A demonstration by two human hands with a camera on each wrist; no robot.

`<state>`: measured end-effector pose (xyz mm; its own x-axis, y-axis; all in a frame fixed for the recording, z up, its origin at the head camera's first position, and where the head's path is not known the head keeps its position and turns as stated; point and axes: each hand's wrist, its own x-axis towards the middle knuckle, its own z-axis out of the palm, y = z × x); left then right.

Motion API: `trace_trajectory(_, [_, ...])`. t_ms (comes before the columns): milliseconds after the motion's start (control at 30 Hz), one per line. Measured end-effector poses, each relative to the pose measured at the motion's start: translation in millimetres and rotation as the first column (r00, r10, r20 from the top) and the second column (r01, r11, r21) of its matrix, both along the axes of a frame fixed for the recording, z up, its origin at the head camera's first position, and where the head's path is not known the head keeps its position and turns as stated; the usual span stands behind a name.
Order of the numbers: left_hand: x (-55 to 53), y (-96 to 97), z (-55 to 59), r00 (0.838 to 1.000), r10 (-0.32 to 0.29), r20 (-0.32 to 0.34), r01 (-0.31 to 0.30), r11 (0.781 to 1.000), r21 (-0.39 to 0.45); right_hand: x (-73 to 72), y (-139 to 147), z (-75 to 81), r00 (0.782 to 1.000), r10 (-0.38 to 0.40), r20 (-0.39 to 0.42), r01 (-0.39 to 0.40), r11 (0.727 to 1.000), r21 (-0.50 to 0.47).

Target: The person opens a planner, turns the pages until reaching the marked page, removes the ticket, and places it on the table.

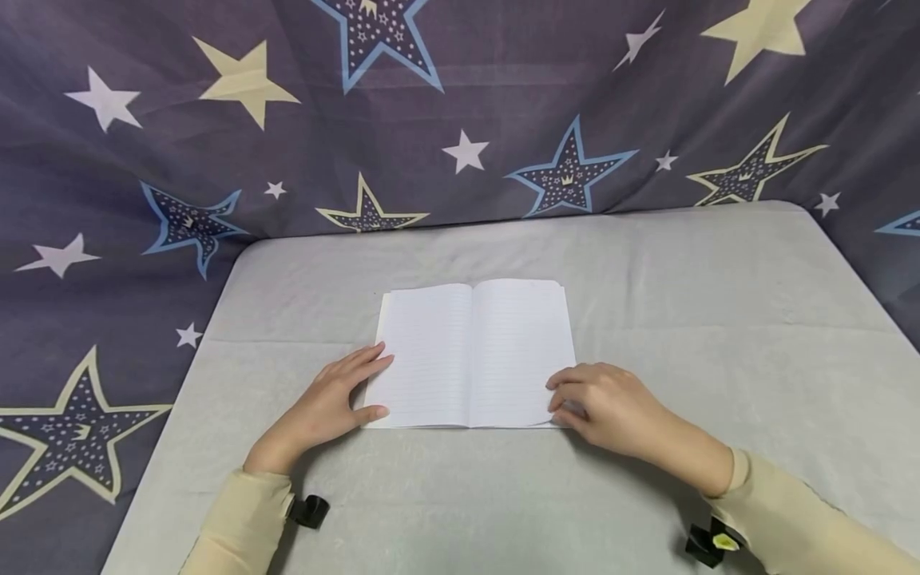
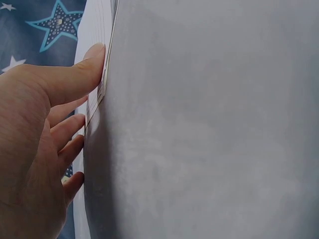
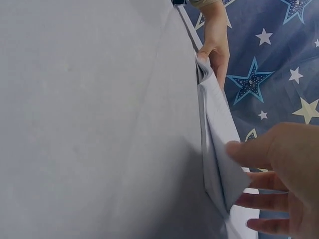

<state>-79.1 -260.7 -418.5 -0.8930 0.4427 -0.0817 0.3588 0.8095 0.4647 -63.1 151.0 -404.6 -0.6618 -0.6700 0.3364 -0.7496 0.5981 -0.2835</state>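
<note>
An open notebook (image 1: 427,351) with blank ruled pages lies on the grey-covered table. My left hand (image 1: 323,411) rests at its left edge, fingers extended and spread from the thumb. In the left wrist view the thumb (image 2: 92,64) lies over the notebook's edge, the fingertips along the side. At the lower right corner, my right hand (image 1: 614,407) has its fingers bent around a page. Seen from the right wrist, that page's corner (image 3: 229,172) is lifted and bends up between thumb and fingers, apart from the sheets beneath.
Grey cloth (image 1: 503,503) covers the table. A dark curtain (image 1: 402,136) printed with stars hangs along the back and sides. Small black wrist devices show under both sleeves, one by the left sleeve (image 1: 237,523) and one by the right sleeve (image 1: 805,519).
</note>
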Motion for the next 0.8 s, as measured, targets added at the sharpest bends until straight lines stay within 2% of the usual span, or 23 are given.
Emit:
trace_trajectory(100, [0.3, 0.0, 0.9, 1.000, 0.000, 0.001, 0.000, 1.000, 0.001, -3.3, 2, -3.7, 0.993, 0.040, -0.112, -0.040, 0.999, 0.001])
trace_trajectory(200, [0.5, 0.2, 1.5, 1.000, 0.000, 0.004, 0.000, 1.000, -0.001, -8.4, 5, -7.5, 0.969, 0.084, -0.232, -0.081, 0.996, 0.021])
trace_trajectory(333, [0.5, 0.5, 1.6, 1.000, -0.001, 0.009, 0.001, 1.000, 0.000, -15.2, 10, -9.1, 0.943, 0.127, -0.307, -0.124, 0.992, 0.030])
trace_trajectory(500, [0.7, 0.2, 1.5, 1.000, -0.004, 0.013, 0.004, 1.000, -0.001, -18.8, 18, -5.5, 0.944, 0.159, -0.289, -0.164, 0.986, 0.007])
trace_trajectory(633, [0.2, 0.3, 2.3, 1.000, -0.009, 0.013, 0.009, 1.000, 0.002, -18.0, 21, -2.6, 0.960, 0.135, -0.247, -0.142, 0.990, -0.011])
trace_trajectory(700, [0.0, 0.4, 2.6, 1.000, -0.009, 0.011, 0.009, 1.000, 0.004, -16.7, 20, -1.5, 0.975, 0.101, -0.197, -0.108, 0.994, -0.024])
trace_trajectory(800, [0.2, 0.4, 2.8, 1.000, -0.007, 0.012, 0.007, 1.000, 0.004, -14.5, 18, 0.9, 0.997, 0.035, -0.070, -0.039, 0.998, -0.057])
